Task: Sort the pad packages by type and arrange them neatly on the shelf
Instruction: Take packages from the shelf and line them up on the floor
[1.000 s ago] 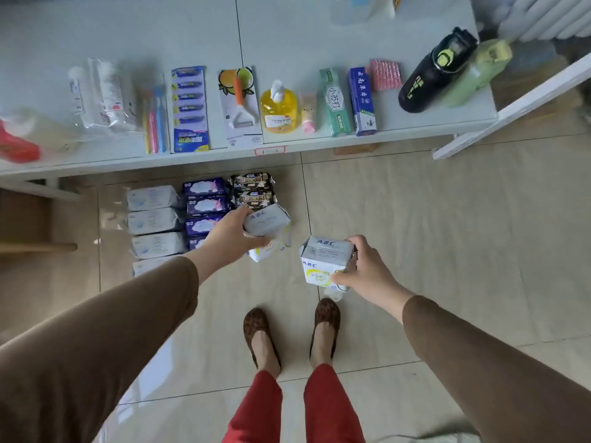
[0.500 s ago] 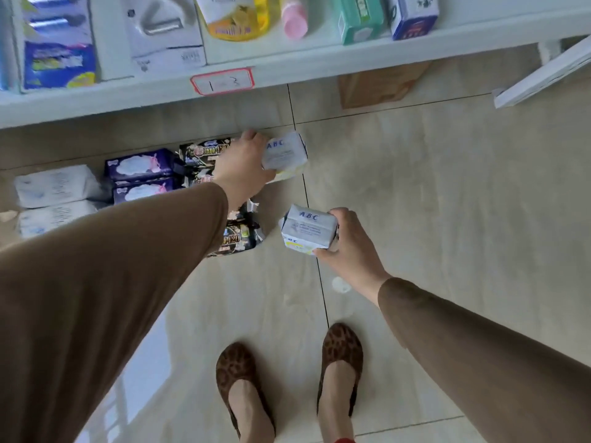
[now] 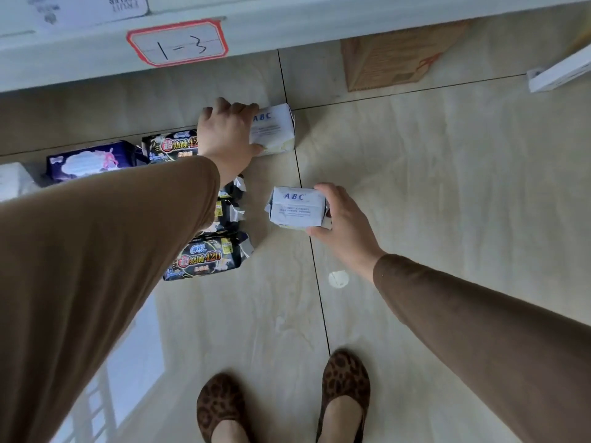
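Observation:
My left hand (image 3: 225,135) grips a white ABC pad package (image 3: 274,131) low down, at the far end of the row, right of a black pad package (image 3: 171,145). A second white ABC pad package (image 3: 295,207) is held in my right hand (image 3: 343,223), nearer to me and off the surface. More black packages (image 3: 204,259) lie in a column under my left forearm. Left of them sits a purple package (image 3: 89,161), and a white package (image 3: 12,180) shows at the left edge.
The white shelf edge (image 3: 287,24) with a red-framed label "1-3" (image 3: 179,43) runs overhead across the top. A cardboard piece (image 3: 399,55) lies under it on the right. My two leopard-print shoes (image 3: 347,388) stand at the bottom on beige tile.
I have bent lower and closer. My left hand carried its ABC package away from me, down beside the far black package. My right hand kept its package nearly in place.

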